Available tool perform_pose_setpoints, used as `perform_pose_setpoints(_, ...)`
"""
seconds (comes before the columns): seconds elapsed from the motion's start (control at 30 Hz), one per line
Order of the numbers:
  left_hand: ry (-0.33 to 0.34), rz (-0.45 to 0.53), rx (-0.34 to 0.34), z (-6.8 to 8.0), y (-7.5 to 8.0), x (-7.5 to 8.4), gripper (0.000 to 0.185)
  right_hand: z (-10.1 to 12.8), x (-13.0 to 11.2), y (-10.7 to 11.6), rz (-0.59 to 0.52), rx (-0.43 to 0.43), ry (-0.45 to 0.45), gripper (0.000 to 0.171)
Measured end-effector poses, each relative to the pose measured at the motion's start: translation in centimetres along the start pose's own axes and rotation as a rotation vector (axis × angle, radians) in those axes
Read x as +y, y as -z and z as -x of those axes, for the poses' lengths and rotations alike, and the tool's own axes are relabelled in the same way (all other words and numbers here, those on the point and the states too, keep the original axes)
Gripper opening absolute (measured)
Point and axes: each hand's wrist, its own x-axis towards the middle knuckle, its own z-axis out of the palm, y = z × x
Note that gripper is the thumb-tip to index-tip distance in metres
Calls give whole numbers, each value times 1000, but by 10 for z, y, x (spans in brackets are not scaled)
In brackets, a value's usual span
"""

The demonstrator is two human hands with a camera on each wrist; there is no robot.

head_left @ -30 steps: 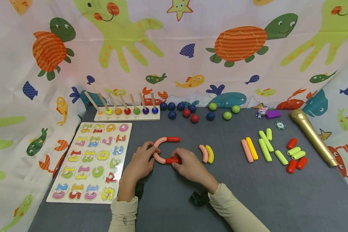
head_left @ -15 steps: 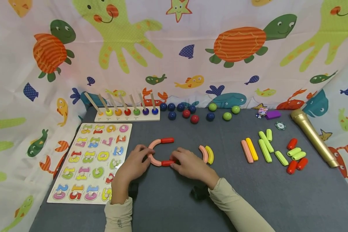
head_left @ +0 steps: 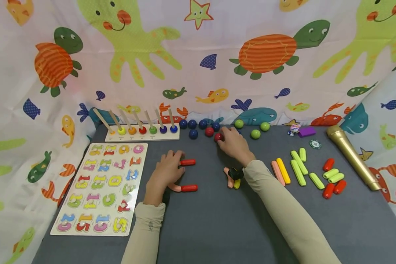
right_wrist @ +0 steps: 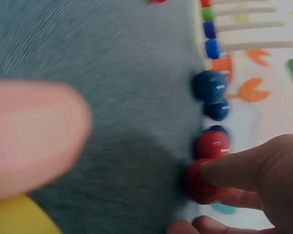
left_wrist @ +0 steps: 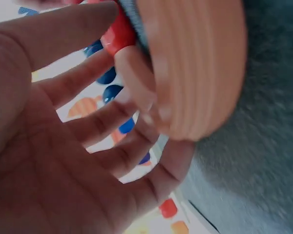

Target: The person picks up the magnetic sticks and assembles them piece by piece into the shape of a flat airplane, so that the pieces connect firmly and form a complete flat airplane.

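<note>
Red and glossy, a round ball (head_left: 218,138) sits at the right hand (head_left: 235,143), thumb and finger curled on it in a pinch; whether it is lifted off the grey table (head_left: 211,227) cannot be told. The left hand (head_left: 166,170), fingers loosely spread and gripping nothing, lies about an arc of salmon-pink curved blocks (left_wrist: 200,73) tipped with red cylindrical blocks (head_left: 189,188). A pinch across the ball's middle and a straight upward lift would probably serve best, since a second red ball (head_left: 209,131), just left of the right hand, could roll if nudged. Edges: the printed cloth backdrop (head_left: 214,73) stands just beyond the right hand; a wooden peg rack (head_left: 165,137) lies ahead of the left hand, a white number board (head_left: 143,156) beside it on the left. Open room lies between the hands and nearer the person; pink and yellow curved blocks (head_left: 237,184) below the right wrist limit low sweeps.
</note>
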Motion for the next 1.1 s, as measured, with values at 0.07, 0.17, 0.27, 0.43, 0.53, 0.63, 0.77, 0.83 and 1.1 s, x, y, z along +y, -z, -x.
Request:
perform_pose_setpoints(0.07, 14, -31, -4, -5, -1, 1, 35, -3, 3, -6, -2, -32, 7, 44)
perform_pose_setpoints(0.17, 20, -37, -7, -10, -2, 2, 23, -1, 3, -14, -35, -75, 75, 40)
perform_pose_setpoints(0.27, 32, -12, 2, -12, -3, -1, 19, 5, -4, -21, -96, -164, 197, 34)
perform_pose_setpoints(0.43, 26, 15, 20, -15, -2, -7, 19, 12, -22, -28, -187, -294, 341, 31)
perform_pose_setpoints(0.53, 21, 28, 22, -16, -3, -8, 21, 14, -26, -28, -215, -322, 356, 36)
perform_pose_setpoints(0.63, 30, 79, 42, -11, -6, -8, 29, 12, -24, -26, -227, -268, 333, 41)
perform_pose_setpoints(0.77, -1, 154, 108, 9, -8, -6, 41, 1, -20, -23, -151, -73, 289, 41)
perform_pose_setpoints(0.83, -63, 130, 142, 23, -8, -2, 39, -6, -19, -24, -68, 5, 271, 42)
perform_pose_setpoints(1.1, -251, -20, 66, 59, -19, 7, 23, -20, -13, -28, 105, 11, 260, 35)
